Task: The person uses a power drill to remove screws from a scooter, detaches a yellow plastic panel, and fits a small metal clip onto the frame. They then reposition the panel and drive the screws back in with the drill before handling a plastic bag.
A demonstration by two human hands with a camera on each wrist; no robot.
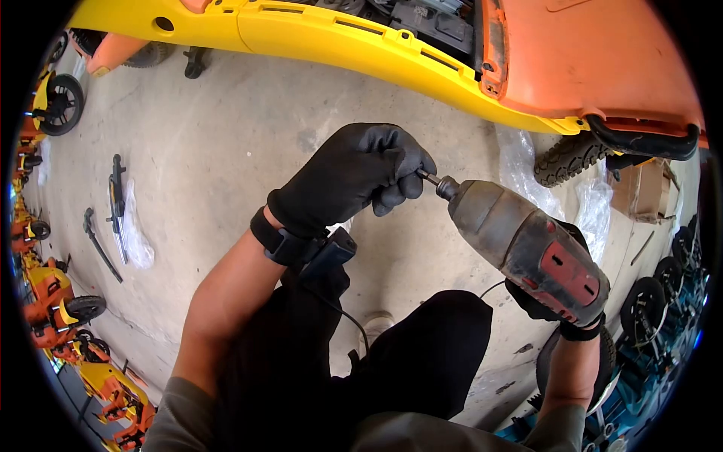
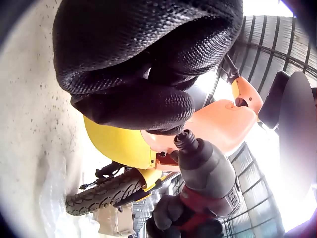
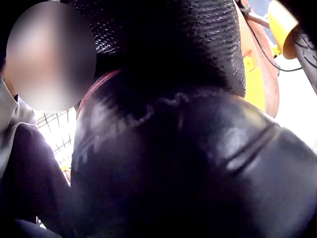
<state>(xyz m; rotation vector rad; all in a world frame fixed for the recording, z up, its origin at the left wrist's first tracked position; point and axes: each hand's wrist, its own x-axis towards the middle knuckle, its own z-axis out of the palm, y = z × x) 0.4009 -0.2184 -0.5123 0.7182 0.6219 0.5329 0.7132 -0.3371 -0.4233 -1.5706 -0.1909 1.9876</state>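
Observation:
My left hand, in a black knit glove, is held over the floor with its fingers curled in. Its thumb and fingertips pinch the tip of a short metal driver bit; whatever else lies inside those fingers is hidden. The bit sits in the collar of a worn grey-and-red impact driver, which points left toward that hand. Around the driver's handle, my gloved right hand keeps its grip, mostly covered by the tool body. In the left wrist view the driver's nose is just below the left fingers.
A yellow-and-orange vehicle body spans the far side, with a knobby tyre beneath. Clear plastic wrap and a cardboard box lie near it. Dark fork-like parts rest on the concrete at left. Orange vehicles line the left edge.

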